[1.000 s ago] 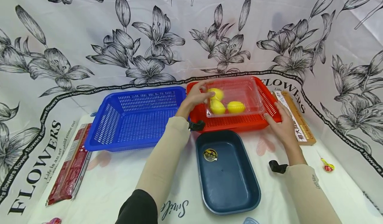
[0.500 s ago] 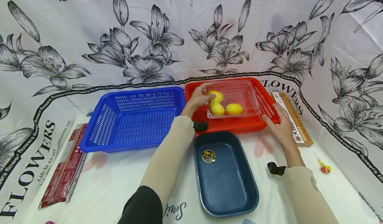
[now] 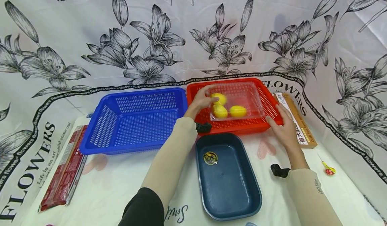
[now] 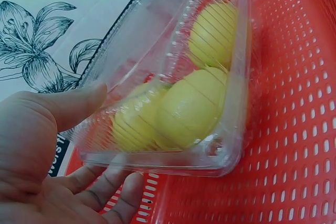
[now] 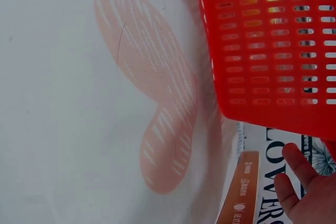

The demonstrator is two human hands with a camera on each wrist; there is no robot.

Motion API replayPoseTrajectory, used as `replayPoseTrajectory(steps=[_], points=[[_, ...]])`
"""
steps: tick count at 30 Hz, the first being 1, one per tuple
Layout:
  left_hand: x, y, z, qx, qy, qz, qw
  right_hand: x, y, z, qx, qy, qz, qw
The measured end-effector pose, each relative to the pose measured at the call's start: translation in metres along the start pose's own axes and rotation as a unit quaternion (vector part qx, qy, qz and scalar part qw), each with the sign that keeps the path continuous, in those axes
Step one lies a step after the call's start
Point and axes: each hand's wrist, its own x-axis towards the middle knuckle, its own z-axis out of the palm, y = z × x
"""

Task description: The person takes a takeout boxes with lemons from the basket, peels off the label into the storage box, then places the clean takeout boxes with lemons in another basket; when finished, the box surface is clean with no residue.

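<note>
Several yellow lemons (image 3: pixel 238 111) lie in a clear plastic box (image 4: pixel 142 51) over the red basket (image 3: pixel 235 129). My left hand (image 4: pixel 58 150) grips the box at its left end, thumb on top and fingers underneath. In the head view this left hand (image 3: pixel 202 100) reaches over the basket's left side. My right hand (image 3: pixel 284 125) holds the basket's right front corner, with its thumb at the rim and fingers along the outer side. Part of that right hand (image 5: pixel 315 198) shows below the basket corner (image 5: pixel 262 111) in the right wrist view; the rest is out of frame.
A blue basket (image 3: pixel 142 128) stands to the left, and a dark blue tray (image 3: pixel 228 182) lies in front of the red basket. The brown box (image 3: pixel 297 122) is beside my right hand. Farther out are a red packet (image 3: pixel 63 172) at left and a lollipop (image 3: pixel 328 168) at right.
The clear box with the lemons has come down slightly over the red basket, my left hand still gripping it. My right hand stays at the basket corner. The head view has shifted slightly.
</note>
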Motion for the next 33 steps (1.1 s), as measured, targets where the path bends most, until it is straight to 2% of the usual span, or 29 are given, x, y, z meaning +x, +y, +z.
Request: replayPoseTrajectory(steps=[8, 20, 27, 33], points=[[-0.001, 0.0, 0.001, 0.002, -0.018, -0.01, 0.9998, 0.0, 0.0, -0.001, 0.0, 0.002, 0.001, 1.0], [-0.002, -0.002, -0.003, 0.011, -0.013, -0.028, 0.9995, 0.001, -0.002, 0.003, 0.003, -0.005, 0.003, 1.0], [-0.004, -0.001, -0.006, 0.019, 0.014, -0.007, 0.9997, 0.005, -0.002, 0.007, 0.002, -0.012, 0.002, 0.9999], [-0.016, 0.016, -0.014, -0.005, 0.016, 0.026, 0.9995, 0.008, -0.002, 0.007, 0.001, -0.015, 0.004, 0.9999]])
